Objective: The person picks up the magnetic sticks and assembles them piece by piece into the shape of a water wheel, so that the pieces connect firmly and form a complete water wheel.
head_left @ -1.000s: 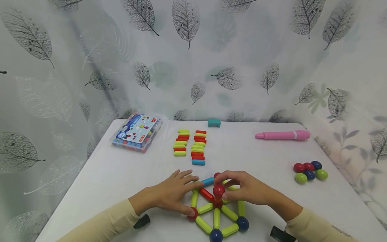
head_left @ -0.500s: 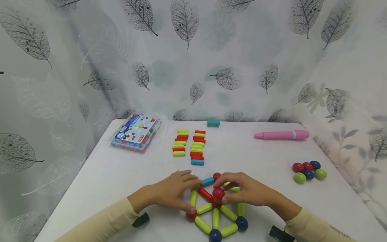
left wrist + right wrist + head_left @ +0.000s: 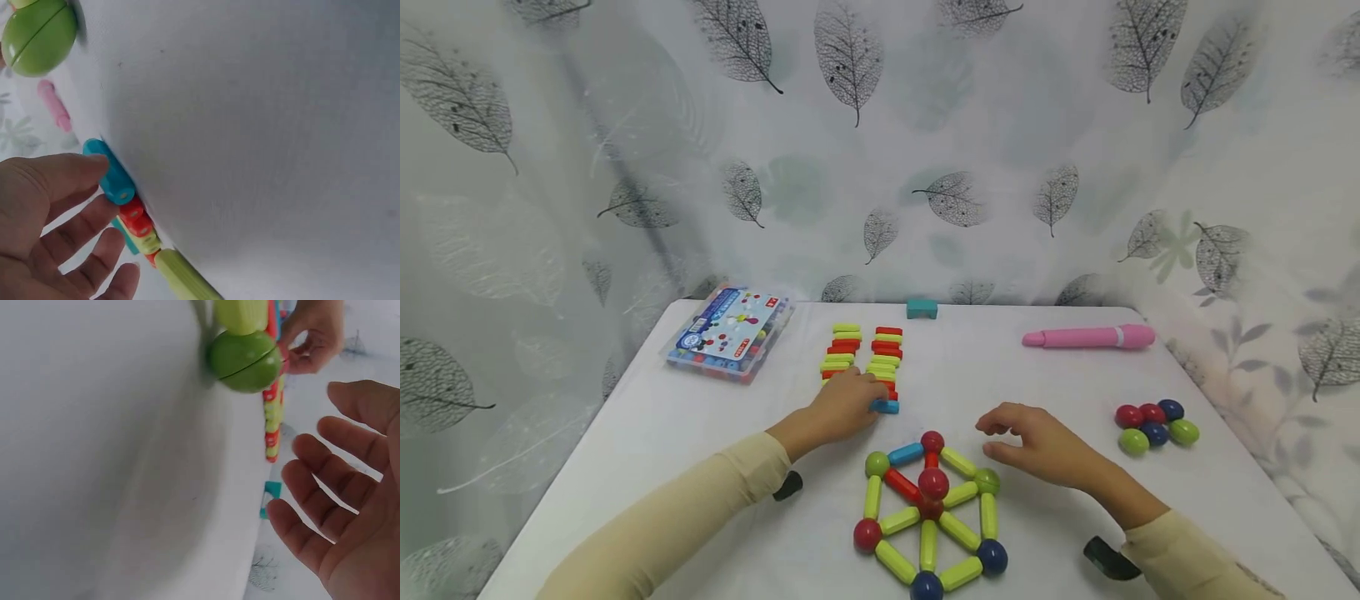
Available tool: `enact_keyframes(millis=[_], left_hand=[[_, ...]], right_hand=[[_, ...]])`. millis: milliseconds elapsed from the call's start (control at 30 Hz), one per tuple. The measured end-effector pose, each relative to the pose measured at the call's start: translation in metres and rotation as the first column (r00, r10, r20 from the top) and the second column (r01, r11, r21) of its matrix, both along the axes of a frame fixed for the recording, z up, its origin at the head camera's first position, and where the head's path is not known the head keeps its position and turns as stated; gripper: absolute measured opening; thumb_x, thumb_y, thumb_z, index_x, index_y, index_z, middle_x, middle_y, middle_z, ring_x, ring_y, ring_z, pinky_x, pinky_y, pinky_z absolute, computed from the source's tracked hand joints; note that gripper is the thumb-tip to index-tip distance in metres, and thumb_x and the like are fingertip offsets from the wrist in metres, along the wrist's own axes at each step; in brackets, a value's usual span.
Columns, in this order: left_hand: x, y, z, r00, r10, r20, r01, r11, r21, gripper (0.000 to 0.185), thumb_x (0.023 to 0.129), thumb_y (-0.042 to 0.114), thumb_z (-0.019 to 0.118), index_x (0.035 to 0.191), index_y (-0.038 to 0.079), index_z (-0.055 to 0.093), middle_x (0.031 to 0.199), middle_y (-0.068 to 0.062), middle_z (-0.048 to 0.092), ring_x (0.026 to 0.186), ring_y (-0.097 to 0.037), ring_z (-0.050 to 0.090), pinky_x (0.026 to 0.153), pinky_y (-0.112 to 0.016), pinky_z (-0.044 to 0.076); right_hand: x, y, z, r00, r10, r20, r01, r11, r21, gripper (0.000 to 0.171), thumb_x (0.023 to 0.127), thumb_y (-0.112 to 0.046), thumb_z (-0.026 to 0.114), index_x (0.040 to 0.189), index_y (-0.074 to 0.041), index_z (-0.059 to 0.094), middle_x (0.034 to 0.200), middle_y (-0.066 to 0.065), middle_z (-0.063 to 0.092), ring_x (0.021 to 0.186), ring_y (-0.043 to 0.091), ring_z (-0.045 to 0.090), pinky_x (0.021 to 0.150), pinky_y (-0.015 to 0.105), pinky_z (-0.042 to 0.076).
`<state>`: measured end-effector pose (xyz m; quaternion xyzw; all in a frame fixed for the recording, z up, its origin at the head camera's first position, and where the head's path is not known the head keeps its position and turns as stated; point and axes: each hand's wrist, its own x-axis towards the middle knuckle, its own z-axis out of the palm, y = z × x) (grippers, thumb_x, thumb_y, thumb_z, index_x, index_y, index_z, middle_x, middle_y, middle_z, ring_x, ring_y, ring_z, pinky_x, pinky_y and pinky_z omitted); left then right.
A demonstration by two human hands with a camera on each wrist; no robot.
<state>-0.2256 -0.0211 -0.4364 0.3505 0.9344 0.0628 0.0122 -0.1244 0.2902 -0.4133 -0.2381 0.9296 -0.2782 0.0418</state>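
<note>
My left hand (image 3: 847,404) is at the near end of the two rows of sticks, where thumb and forefinger pinch a blue magnetic stick (image 3: 109,172). Its other fingers lie loosely curled beside the red sticks (image 3: 135,215). To the right, my right hand (image 3: 1037,442) hovers with relaxed, parted fingers and holds nothing. Between the hands and nearer to me lies a wheel-like frame of sticks and balls. A red ball (image 3: 933,483) stands above its hub, and green balls (image 3: 987,481), red balls (image 3: 867,535) and dark blue balls (image 3: 992,557) mark its corners.
A clear case (image 3: 727,333) with a printed label sits at the back left. At the back edge is a teal block (image 3: 922,309). A pink pen-shaped object (image 3: 1088,337) lies back right, with several loose balls (image 3: 1153,433) nearer on the right.
My left hand has left the frame and moved up to the blue stick in the rows. My right hand has let go of the red ball above the hub and drawn right.
</note>
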Motion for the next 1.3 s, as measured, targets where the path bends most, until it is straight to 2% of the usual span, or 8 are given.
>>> enact_keyframes(millis=[133, 333, 667, 767, 867, 1067, 1167, 1300], left_hand=[[0.001, 0.005, 0.0, 0.999, 0.002, -0.034, -0.003, 0.999, -0.032, 0.029, 0.088, 0.026, 0.081, 0.115, 0.019, 0.075, 0.109, 0.001, 0.073, 0.093, -0.017, 0.058, 0.082, -0.03, 0.052], [0.003, 0.008, -0.003, 0.999, 0.016, -0.035, -0.018, 0.999, -0.048, 0.028, 0.09, 0.026, 0.08, 0.115, 0.016, 0.074, 0.109, -0.001, 0.072, 0.099, -0.02, 0.061, 0.091, -0.037, 0.055], [0.01, 0.009, -0.002, 0.998, 0.019, -0.062, -0.022, 0.998, -0.057, 0.028, 0.089, 0.026, 0.079, 0.115, 0.015, 0.072, 0.11, -0.004, 0.071, 0.099, -0.022, 0.059, 0.091, -0.039, 0.054], [0.012, 0.01, -0.001, 1.0, 0.027, -0.011, -0.027, 1.0, -0.007, 0.028, 0.09, 0.026, 0.079, 0.115, 0.015, 0.071, 0.105, -0.002, 0.07, 0.096, -0.019, 0.059, 0.089, -0.036, 0.054], [0.013, 0.014, 0.001, 0.995, 0.012, 0.098, -0.025, 0.991, 0.132, 0.033, 0.092, 0.023, 0.077, 0.122, 0.013, 0.069, 0.103, 0.0, 0.069, 0.096, -0.016, 0.059, 0.088, -0.032, 0.055], [0.019, 0.024, 0.009, 0.947, -0.099, 0.306, -0.039, 0.909, 0.415, 0.034, 0.094, 0.018, 0.073, 0.127, 0.01, 0.067, 0.106, 0.002, 0.068, 0.098, -0.012, 0.06, 0.088, -0.027, 0.054], [0.024, 0.028, 0.01, 0.927, -0.14, 0.347, -0.043, 0.882, 0.469, 0.033, 0.093, 0.019, 0.076, 0.124, 0.013, 0.067, 0.106, 0.005, 0.069, 0.099, -0.011, 0.061, 0.088, -0.025, 0.054], [0.028, 0.032, 0.008, 0.915, -0.164, 0.369, -0.034, 0.879, 0.475, 0.03, 0.092, 0.021, 0.077, 0.12, 0.017, 0.068, 0.104, 0.01, 0.069, 0.101, -0.011, 0.063, 0.087, -0.023, 0.053]], right_hand=[[-0.002, 0.004, -0.011, 0.999, -0.006, 0.035, 0.003, 0.996, 0.086, 0.026, 0.094, -0.026, 0.073, 0.117, -0.015, 0.071, 0.106, -0.009, 0.069, 0.1, 0.012, 0.064, 0.088, 0.039, 0.058], [-0.004, 0.002, -0.014, 0.997, -0.021, 0.07, 0.012, 0.993, 0.12, 0.025, 0.093, -0.026, 0.074, 0.116, -0.016, 0.072, 0.101, -0.013, 0.068, 0.094, 0.006, 0.061, 0.085, 0.033, 0.058], [-0.001, 0.003, -0.012, 0.991, 0.039, 0.13, -0.049, 0.996, 0.07, 0.026, 0.095, -0.029, 0.072, 0.116, -0.014, 0.072, 0.099, -0.014, 0.067, 0.089, 0.004, 0.059, 0.08, 0.029, 0.056], [0.001, 0.002, -0.011, 0.985, 0.053, 0.165, -0.062, 0.997, 0.053, 0.029, 0.095, -0.03, 0.072, 0.118, -0.014, 0.072, 0.104, -0.012, 0.069, 0.093, 0.005, 0.061, 0.083, 0.03, 0.057], [0.002, 0.001, -0.01, 0.981, 0.054, 0.188, -0.065, 0.996, 0.053, 0.03, 0.094, -0.031, 0.072, 0.12, -0.014, 0.071, 0.107, -0.011, 0.07, 0.096, 0.006, 0.062, 0.086, 0.032, 0.058], [0.003, 0.001, -0.011, 0.98, 0.063, 0.187, -0.074, 0.996, 0.055, 0.03, 0.096, -0.032, 0.071, 0.121, -0.014, 0.071, 0.109, -0.01, 0.07, 0.097, 0.006, 0.063, 0.087, 0.032, 0.058], [0.003, 0.002, -0.013, 0.979, 0.065, 0.194, -0.076, 0.996, 0.048, 0.03, 0.096, -0.033, 0.07, 0.121, -0.015, 0.071, 0.109, -0.01, 0.07, 0.098, 0.005, 0.063, 0.087, 0.03, 0.057], [0.002, 0.004, -0.015, 0.978, 0.074, 0.195, -0.084, 0.996, 0.043, 0.03, 0.097, -0.033, 0.069, 0.121, -0.015, 0.071, 0.109, -0.01, 0.07, 0.098, 0.003, 0.062, 0.087, 0.029, 0.057]])
